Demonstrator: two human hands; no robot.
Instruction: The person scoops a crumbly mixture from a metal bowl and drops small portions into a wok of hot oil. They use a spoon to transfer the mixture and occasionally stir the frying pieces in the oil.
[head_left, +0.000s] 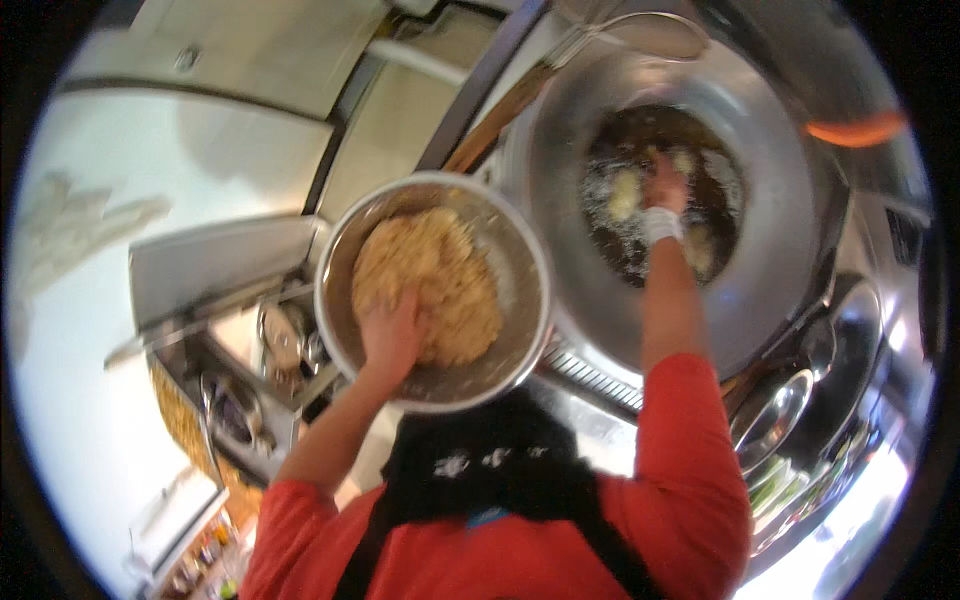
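In the head view, the person stands over a metal bowl [521, 262] and, to the right of it, a wide metal wok [783, 205]. The bowl holds a large mound of pale golden, lumpy mixture [455, 295], heaped mostly toward its left and middle. The left hand [393, 328] rests in the bowl, its fingers against the lower left part of the mound; whether they grasp any of it cannot be made out.

The right hand [667, 187], with a white band [661, 226] round its wrist, is over the dark, bubbling oil [722, 185] in the middle of the wok. It is blurred, so its grip is unclear. A pale yellowish piece [625, 194] lies in the oil just left of the hand, with other pale patches nearby. Beyond the bowl, a wooden handle [498, 118] slants up toward a wire loop at the wok's far edge.
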